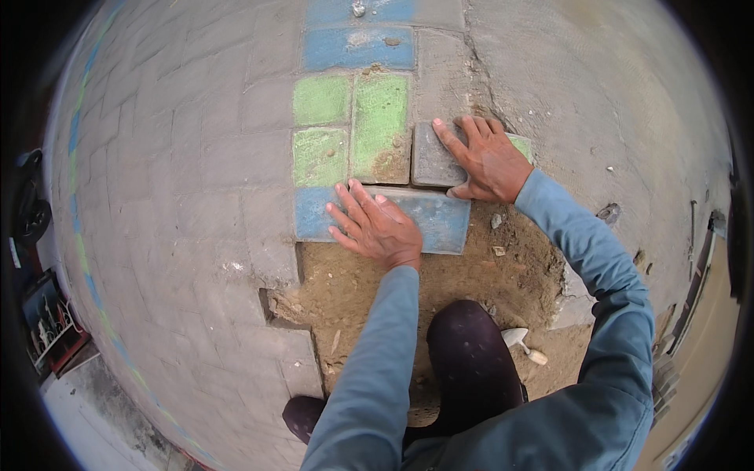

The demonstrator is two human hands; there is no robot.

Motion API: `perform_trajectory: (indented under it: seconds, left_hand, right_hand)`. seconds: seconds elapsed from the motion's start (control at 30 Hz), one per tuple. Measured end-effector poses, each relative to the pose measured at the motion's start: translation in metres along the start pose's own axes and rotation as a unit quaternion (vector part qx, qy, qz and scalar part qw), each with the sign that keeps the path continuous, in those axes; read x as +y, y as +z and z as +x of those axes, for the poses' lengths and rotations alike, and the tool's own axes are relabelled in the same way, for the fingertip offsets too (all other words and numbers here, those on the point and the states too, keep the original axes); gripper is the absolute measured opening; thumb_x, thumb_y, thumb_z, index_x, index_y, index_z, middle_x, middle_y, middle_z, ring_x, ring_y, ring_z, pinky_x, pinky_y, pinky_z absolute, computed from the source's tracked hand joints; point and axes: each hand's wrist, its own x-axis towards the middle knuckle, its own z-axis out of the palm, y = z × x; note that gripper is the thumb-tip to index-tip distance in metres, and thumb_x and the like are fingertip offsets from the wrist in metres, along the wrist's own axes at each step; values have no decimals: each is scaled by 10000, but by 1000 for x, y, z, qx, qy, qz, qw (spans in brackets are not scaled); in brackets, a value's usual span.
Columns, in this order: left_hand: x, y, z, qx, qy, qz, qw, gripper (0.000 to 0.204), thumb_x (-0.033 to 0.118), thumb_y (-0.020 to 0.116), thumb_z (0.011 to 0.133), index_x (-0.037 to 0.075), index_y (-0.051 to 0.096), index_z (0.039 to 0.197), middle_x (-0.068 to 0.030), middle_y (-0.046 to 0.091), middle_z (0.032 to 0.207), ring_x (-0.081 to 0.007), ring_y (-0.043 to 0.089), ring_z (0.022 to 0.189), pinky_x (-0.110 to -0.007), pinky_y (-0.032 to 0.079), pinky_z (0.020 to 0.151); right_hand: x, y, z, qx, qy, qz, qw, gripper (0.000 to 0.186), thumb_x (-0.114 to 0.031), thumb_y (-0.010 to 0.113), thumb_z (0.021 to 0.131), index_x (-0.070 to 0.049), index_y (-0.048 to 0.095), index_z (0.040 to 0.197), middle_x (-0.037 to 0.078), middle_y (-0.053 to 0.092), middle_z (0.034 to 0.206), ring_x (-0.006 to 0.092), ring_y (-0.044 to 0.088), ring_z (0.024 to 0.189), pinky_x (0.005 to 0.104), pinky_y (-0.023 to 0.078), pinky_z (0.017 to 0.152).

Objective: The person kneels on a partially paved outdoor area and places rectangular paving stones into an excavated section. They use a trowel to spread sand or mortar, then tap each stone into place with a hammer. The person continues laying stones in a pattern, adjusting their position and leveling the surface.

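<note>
My left hand lies with fingers spread on a blue-painted paving block at the near end of the painted pavers. My right hand spans a grey paving block just beyond it. Its thumb is at the block's near edge and its fingers reach the far edge. A green patch shows at that block's right end, partly behind my hand. A dark gap separates this block from the green paver to its left. My palms hide parts of both blocks.
Bare sandy soil with small stones fills the dug area before me. A pointed trowel lies there beside my knee. Grey pavers spread on the left, with a notched edge along the soil. Cracked concrete lies on the right.
</note>
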Motion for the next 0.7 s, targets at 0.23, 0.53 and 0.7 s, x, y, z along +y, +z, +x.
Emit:
perform_trajectory:
  seconds: [0.23, 0.53, 0.7]
  left_hand:
    - [4, 1, -1, -8, -1, 16, 1000, 531, 304, 322, 1091, 108, 330, 1585, -117, 278, 1665, -400, 188, 1546, -599, 105, 1227]
    - [-2, 13, -9, 7, -2, 39, 999, 511, 327, 314, 1105, 136, 362, 1576, -102, 309, 1660, -386, 203, 1546, -600, 146, 1217]
    - [-2, 9, -6, 4, -21, 23, 1000, 517, 350, 285, 1108, 147, 365, 1576, -92, 316, 1659, -376, 200, 1549, -583, 138, 1228]
  right_hand:
    - [14, 43, -13, 136, -58, 58, 987, 871, -573, 677, 900, -88, 376, 1558, 220, 459, 1451, 379, 389, 1421, 538, 293, 1204]
    - [-7, 84, -52, 280, 36, 13, 959, 498, -421, 580, 1016, -97, 560, 1394, 137, 540, 1388, 302, 401, 1452, 527, 290, 1235]
    - [-12, 89, -39, 312, 67, 11, 948, 397, -335, 614, 998, -58, 632, 1282, 110, 611, 1280, 277, 496, 1376, 480, 370, 1187]
